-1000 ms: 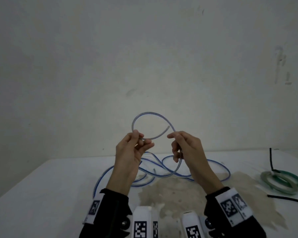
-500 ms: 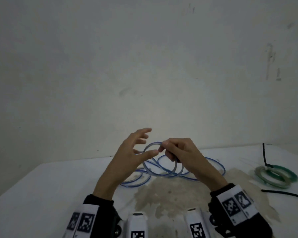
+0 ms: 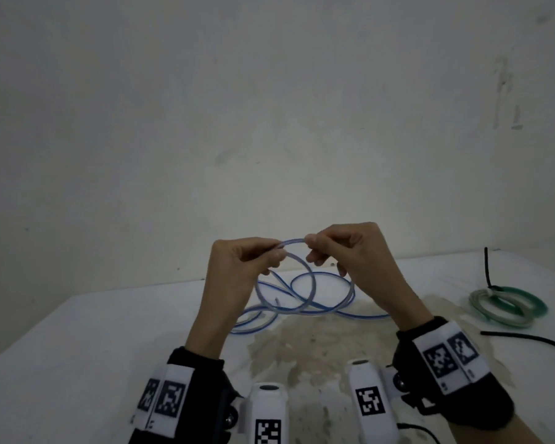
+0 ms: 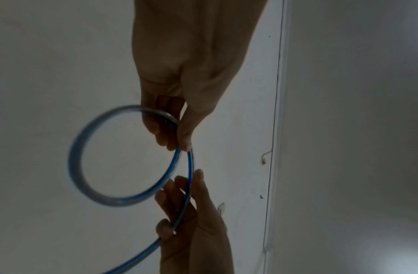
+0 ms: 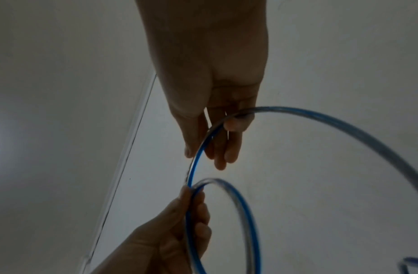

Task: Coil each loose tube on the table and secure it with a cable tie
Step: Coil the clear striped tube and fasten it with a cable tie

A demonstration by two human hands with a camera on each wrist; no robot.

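Both hands, left [image 3: 237,264] and right [image 3: 350,251], pinch the blue tube [image 3: 293,242].

Clear blue-striped tube [image 3: 297,285]: one small loop up off the table at 12 o'clock, remaining loose curls lying on the table toward 6.
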